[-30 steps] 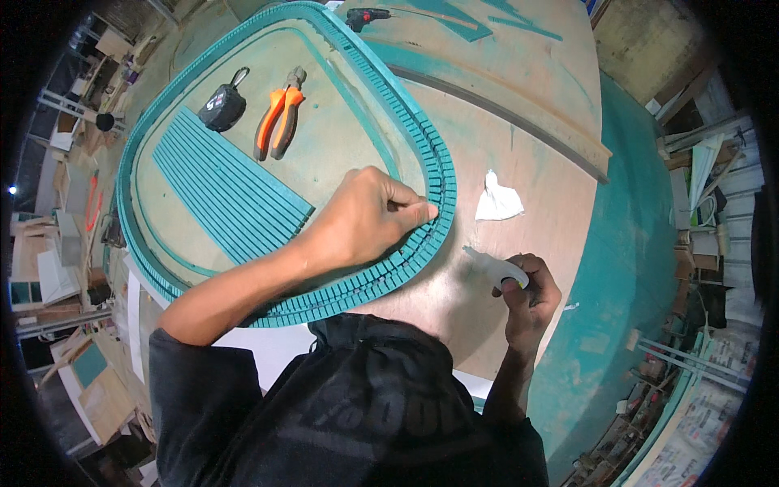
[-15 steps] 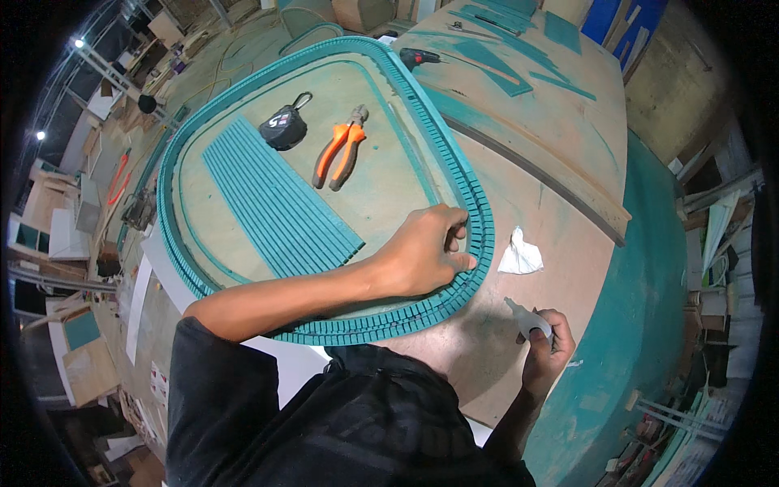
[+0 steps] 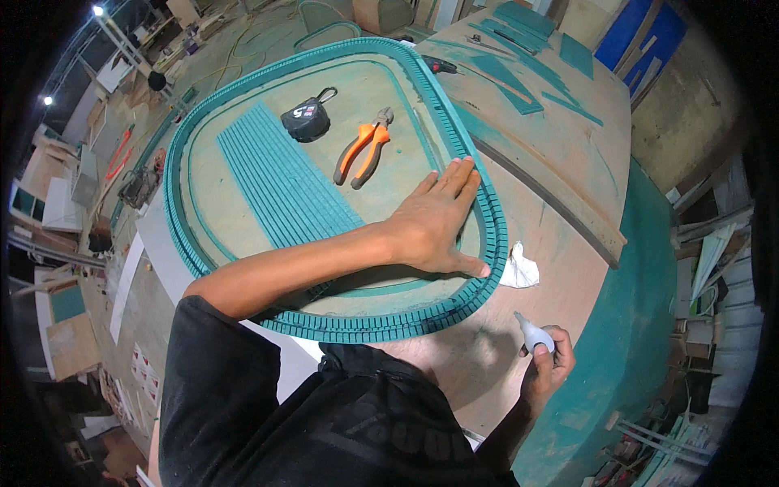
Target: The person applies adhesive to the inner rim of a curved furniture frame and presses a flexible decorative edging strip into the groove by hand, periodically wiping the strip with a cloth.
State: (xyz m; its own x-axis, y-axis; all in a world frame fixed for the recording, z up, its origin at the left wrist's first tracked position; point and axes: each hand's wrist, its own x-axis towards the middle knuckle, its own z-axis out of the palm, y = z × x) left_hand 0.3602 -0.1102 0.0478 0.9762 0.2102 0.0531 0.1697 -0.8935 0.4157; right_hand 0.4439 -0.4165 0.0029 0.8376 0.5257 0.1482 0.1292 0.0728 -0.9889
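My left hand (image 3: 434,223) lies with fingers apart across the right side of a large rounded green frame (image 3: 381,326), whose rim is lined with small slotted segments. Its fingertips and thumb touch the rim. In my right hand (image 3: 556,367), lower right, is a small whitish squeeze bottle (image 3: 535,334) with a narrow nozzle, held off the frame. Inside the frame lie a panel of parallel green strips (image 3: 284,183), partly under my left forearm, a black tape measure (image 3: 307,122) and orange-handled pliers (image 3: 363,152).
A crumpled white piece of paper or cloth (image 3: 522,269) lies right of the frame on the wooden board. Beyond it runs a long wooden bar (image 3: 560,200). Farther back are a drill (image 3: 439,65), partly hidden, and green offcuts (image 3: 507,85). Workshop clutter lines both sides.
My left hand has gone from curled fingers at the rim to spread fingers laid along it. The bottle's nozzle now points more upward. The whole view has shifted slightly.
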